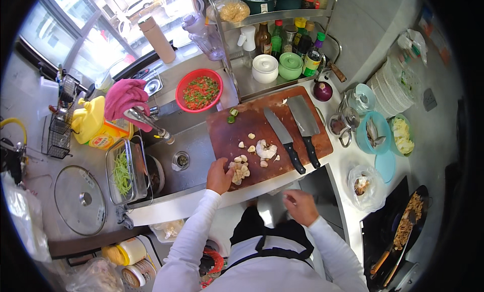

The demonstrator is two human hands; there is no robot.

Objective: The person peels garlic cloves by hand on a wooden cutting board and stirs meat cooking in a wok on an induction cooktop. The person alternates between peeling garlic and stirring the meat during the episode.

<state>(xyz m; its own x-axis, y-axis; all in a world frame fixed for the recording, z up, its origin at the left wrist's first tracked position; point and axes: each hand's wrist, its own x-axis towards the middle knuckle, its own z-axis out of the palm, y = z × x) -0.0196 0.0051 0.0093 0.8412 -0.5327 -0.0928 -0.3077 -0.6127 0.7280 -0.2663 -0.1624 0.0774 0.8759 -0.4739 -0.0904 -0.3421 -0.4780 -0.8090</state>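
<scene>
A brown cutting board (249,129) lies across the counter and the sink's right end. My left hand (220,175) is at its near left corner, thumb beside a heap of garlic cloves (239,173); whether its fingers hold a clove is hidden. My right hand (301,207) hovers in front of the board's near edge, fingers curled, their contents not discernible. Loose peeled cloves (251,136) lie around a pale clump that looks like garlic skin (266,149). To the right rest a chef's knife (278,125) and a cleaver (303,116), both black-handled. Green pepper pieces (231,119) sit farther left.
A red bowl of chopped peppers (199,75) stands behind the sink (189,144). A faucet draped with a pink cloth (126,99) overhangs the basin. A red onion (322,91) is beside the board. At far right, a wok of food (410,216) sits on the stove.
</scene>
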